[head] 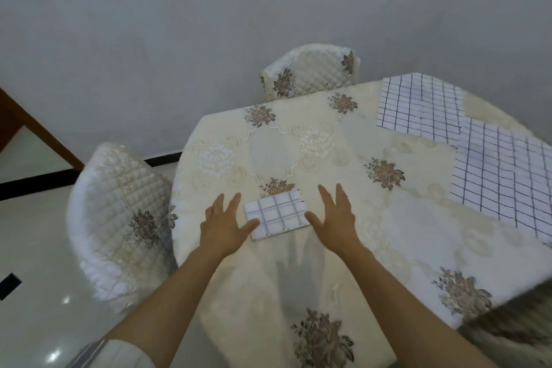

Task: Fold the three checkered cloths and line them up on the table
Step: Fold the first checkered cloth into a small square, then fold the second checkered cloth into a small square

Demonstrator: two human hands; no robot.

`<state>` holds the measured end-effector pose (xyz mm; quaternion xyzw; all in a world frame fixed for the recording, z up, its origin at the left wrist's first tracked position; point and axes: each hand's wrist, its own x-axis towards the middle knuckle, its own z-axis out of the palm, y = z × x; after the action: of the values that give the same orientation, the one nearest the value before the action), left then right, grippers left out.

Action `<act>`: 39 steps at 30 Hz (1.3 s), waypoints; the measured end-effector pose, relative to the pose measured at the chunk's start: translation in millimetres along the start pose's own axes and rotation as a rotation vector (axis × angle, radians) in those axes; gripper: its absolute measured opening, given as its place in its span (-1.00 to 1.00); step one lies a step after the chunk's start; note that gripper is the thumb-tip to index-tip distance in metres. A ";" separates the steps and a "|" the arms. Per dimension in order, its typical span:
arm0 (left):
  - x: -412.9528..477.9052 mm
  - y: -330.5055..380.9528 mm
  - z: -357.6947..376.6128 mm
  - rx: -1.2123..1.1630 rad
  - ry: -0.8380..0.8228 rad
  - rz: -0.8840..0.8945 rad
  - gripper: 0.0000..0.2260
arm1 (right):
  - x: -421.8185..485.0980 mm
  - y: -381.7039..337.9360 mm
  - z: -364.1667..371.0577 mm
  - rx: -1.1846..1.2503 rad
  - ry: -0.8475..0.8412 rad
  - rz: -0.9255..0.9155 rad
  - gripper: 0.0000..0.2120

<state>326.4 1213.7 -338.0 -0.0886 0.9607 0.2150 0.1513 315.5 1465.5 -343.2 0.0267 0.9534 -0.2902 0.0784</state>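
Held left hand and right hand either side of folded cloth, frame centre; fingers spread wide, gripping nothing.

- We find the table directly beneath the left hand and the right hand. It is covered by a cream tablecloth embroidered with brown flower sprays.
- Just left of the left hand stands a quilted white chair, close against the table edge.
- Beyond both hands, at the table's far side, we see a second quilted chair.
- Farther beyond rises a plain pale grey wall, with a black baseboard at its foot.
- Left of the left hand, lower down, lies a glossy pale floor, catching small bright glints of light.
- At the far left we make out a brown wooden panel. We cannot tell what it belongs to.
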 end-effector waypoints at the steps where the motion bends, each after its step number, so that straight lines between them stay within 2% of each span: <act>1: -6.5 3.4 -6.4 -0.049 0.008 0.020 -0.22 | -8.1 -6.6 -8.8 0.054 0.027 -0.026 -0.31; 5: -26.2 6.1 -30.1 -0.171 0.056 0.145 -0.22 | -47.8 -31.2 -38.2 0.170 0.152 -0.093 -0.33; 9: -50.7 0.9 -46.4 -0.320 0.130 0.308 -0.26 | -101.6 -50.5 -56.4 0.170 0.299 -0.124 -0.39; 14: -84.5 10.0 -45.1 -0.497 0.175 0.444 -0.47 | -183.6 -52.2 -61.1 0.233 0.408 -0.006 -0.43; 16: -106.4 19.2 -34.6 -0.575 0.121 0.463 -0.53 | -214.3 -50.5 -61.0 0.234 0.422 0.039 -0.43; 19: -139.1 37.9 -21.3 -0.637 -0.017 0.525 -0.51 | -251.1 -49.4 -64.5 0.257 0.473 0.079 -0.44; 23: -168.8 68.5 -18.2 -0.606 -0.029 0.631 -0.47 | -289.2 -40.4 -79.8 0.316 0.542 0.117 -0.48; 30: -241.0 146.6 16.6 -0.559 -0.084 0.751 -0.47 | -368.6 22.8 -108.2 0.504 0.706 0.145 -0.56; 35: -316.9 218.7 73.3 -0.519 -0.127 0.841 -0.42 | -438.6 100.1 -140.7 0.556 0.779 0.170 -0.55; 39: -375.4 280.1 114.2 -0.474 -0.108 0.895 -0.48 | -494.2 166.1 -175.7 0.605 0.820 0.201 -0.59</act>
<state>641.7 1553.2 -204.7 0.3109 0.8203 0.4751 0.0697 795.4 1698.6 -209.0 0.2510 0.7718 -0.5097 -0.2854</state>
